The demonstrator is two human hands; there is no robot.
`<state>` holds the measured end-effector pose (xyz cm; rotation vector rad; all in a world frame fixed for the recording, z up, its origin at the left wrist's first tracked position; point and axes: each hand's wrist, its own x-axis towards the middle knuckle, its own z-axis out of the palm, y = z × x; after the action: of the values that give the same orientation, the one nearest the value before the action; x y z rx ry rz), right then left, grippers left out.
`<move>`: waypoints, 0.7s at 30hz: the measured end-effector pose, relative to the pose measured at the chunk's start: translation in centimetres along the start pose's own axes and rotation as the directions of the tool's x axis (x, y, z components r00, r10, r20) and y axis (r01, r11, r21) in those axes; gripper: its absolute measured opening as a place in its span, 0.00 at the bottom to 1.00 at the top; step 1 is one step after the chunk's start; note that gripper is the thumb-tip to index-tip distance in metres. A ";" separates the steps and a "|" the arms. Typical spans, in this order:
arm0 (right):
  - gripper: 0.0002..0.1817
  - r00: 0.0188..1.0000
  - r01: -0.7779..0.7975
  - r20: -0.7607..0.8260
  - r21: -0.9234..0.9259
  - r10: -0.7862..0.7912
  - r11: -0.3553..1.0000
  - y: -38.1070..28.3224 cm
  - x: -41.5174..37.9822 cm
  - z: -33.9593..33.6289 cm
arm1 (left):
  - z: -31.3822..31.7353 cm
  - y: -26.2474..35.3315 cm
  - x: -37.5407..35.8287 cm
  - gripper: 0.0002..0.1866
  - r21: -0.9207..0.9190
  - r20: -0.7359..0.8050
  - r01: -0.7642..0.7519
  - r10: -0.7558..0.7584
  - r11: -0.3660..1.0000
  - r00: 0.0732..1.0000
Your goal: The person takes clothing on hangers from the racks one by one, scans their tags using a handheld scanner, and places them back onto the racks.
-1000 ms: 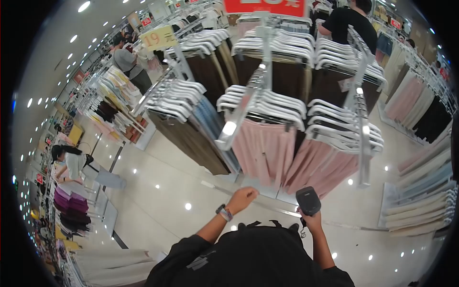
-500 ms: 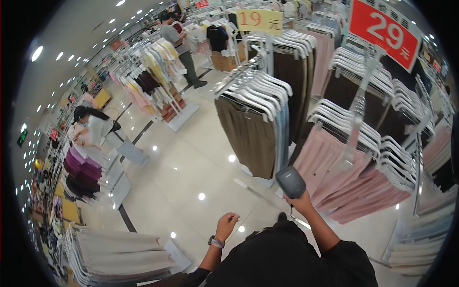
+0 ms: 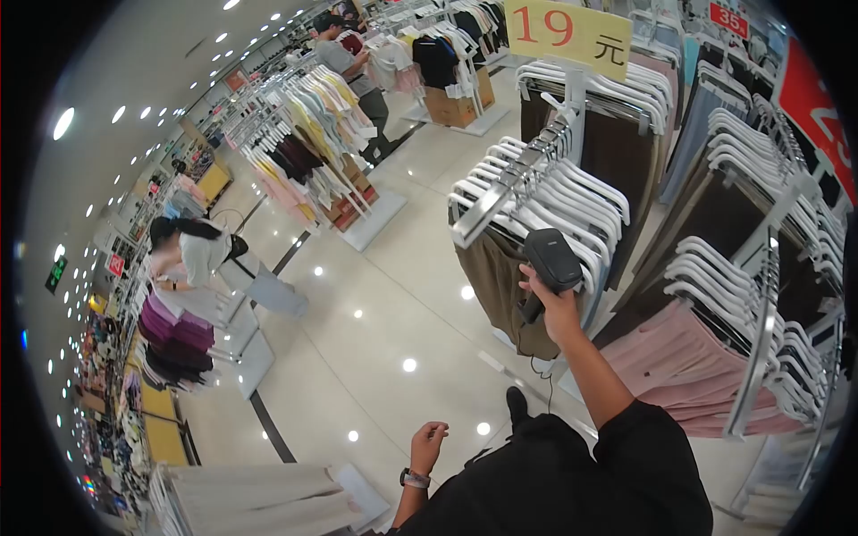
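My right hand (image 3: 558,305) is closed round the handle of a dark grey handheld device (image 3: 553,259) with a rounded, box-like head. A thin cord hangs below it. In this view the device's head overlaps the white hangers (image 3: 579,198) on a metal rail, where brown trousers (image 3: 502,279) hang close to my fingertips. Down by my body, over the floor, is my left hand (image 3: 428,447), its fingers curled in; I cannot tell whether it holds anything small. A watch (image 3: 414,479) is on that wrist.
A yellow price sign (image 3: 568,36) tops the trouser rack. Pink trousers (image 3: 679,371) hang at the right, below a red sign (image 3: 818,116). Pale garments (image 3: 259,500) hang at lower left. Two people stand among racks at the left (image 3: 210,259) and back (image 3: 353,71). Tiled floor (image 3: 384,313) lies between.
My view has moved closer to the brown trousers. My right hand has brought the device from beside the pink trousers to the hangers of the brown ones. My left hand stays low.
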<state>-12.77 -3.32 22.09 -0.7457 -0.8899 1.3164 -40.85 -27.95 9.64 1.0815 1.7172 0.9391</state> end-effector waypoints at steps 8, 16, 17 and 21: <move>0.22 0.980 0.164 -0.128 0.059 -0.155 0.985 2.1 4.3 2.2 | -1.9 7.7 12.3 0.10 0.138 0.048 -0.107 0.101 0.985 0.994; 0.24 0.969 0.193 -0.184 0.153 -0.164 0.969 0.1 4.7 3.1 | -2.1 9.9 19.1 0.11 -0.042 0.215 -0.095 0.102 0.995 0.971; 0.25 0.961 0.230 -0.196 0.184 -0.194 0.956 -0.3 4.4 3.3 | -2.2 10.1 20.0 0.11 -0.045 0.234 -0.093 0.101 0.995 0.967; 0.24 0.924 0.292 -0.315 0.205 -0.219 0.934 -1.9 3.7 4.9 | -2.7 11.7 23.8 0.12 -0.038 0.311 -0.148 0.152 0.988 0.938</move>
<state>-16.01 -0.07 26.52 -0.5812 -0.5539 1.0287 -45.91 -2.21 14.49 1.2923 1.3813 0.8191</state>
